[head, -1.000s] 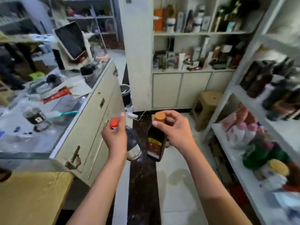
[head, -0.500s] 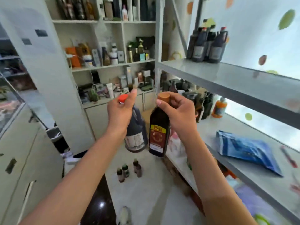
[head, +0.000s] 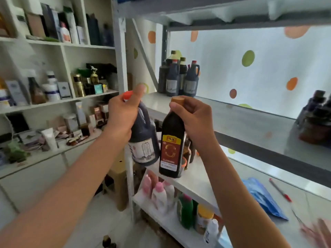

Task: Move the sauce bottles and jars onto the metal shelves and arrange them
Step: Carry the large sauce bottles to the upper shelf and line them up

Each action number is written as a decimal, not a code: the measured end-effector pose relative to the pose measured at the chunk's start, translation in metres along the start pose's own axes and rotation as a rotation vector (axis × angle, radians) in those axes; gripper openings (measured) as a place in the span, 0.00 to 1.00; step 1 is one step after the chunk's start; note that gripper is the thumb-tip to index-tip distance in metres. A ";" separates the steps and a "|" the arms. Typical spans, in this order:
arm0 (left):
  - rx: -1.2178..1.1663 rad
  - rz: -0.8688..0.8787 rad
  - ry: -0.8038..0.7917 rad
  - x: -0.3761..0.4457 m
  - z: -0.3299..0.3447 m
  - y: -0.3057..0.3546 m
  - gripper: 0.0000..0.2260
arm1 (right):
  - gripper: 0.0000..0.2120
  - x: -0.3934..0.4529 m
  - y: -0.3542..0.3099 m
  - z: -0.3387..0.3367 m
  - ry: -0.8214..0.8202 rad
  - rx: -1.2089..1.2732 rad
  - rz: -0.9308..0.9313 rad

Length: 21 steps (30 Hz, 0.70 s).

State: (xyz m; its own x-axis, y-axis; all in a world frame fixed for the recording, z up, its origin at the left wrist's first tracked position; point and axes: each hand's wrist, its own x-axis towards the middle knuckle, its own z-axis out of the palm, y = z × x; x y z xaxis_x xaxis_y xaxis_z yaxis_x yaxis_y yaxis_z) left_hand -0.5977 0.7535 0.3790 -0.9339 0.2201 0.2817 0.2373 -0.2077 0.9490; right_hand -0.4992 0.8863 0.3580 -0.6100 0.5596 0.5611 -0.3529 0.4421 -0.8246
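My left hand (head: 122,114) grips the neck of a dark jug-shaped sauce bottle (head: 145,140) with a red cap and a white label. My right hand (head: 194,116) grips the neck of a tall dark bottle (head: 171,145) with a tan cap and a red-and-yellow label. Both bottles hang upright in the air just in front of the metal shelf (head: 250,122). At that shelf's far left end stands a cluster of dark sauce bottles (head: 179,76). More dark bottles (head: 317,115) sit at its right end, blurred.
The shelf below carries a blue bag (head: 263,197) and a red pen (head: 280,189). Lower still stand pink, green and yellow-capped bottles (head: 172,199). A white cabinet (head: 59,97) packed with boxes and bottles fills the left. A tan stool (head: 119,178) is on the floor.
My view has swung from the counter to the metal shelves and come closer. Both hands have risen with their bottles to the height of the upper shelf.
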 end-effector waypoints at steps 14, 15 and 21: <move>-0.097 -0.034 -0.285 0.227 0.076 -0.006 0.15 | 0.05 0.203 0.021 0.026 0.324 -0.143 -0.083; -0.100 -0.044 -0.300 0.236 0.086 -0.006 0.15 | 0.07 0.213 0.021 0.022 0.336 -0.162 -0.078; -0.091 -0.086 -0.332 0.293 0.152 -0.011 0.24 | 0.18 0.258 0.030 -0.010 0.164 -0.291 -0.105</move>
State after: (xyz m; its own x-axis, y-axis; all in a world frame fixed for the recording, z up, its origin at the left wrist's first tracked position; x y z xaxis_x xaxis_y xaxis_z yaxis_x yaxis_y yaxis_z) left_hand -0.8336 0.9653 0.4727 -0.8078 0.5357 0.2459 0.1222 -0.2559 0.9589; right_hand -0.6597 1.0508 0.4786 -0.4502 0.5952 0.6656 -0.1760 0.6716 -0.7197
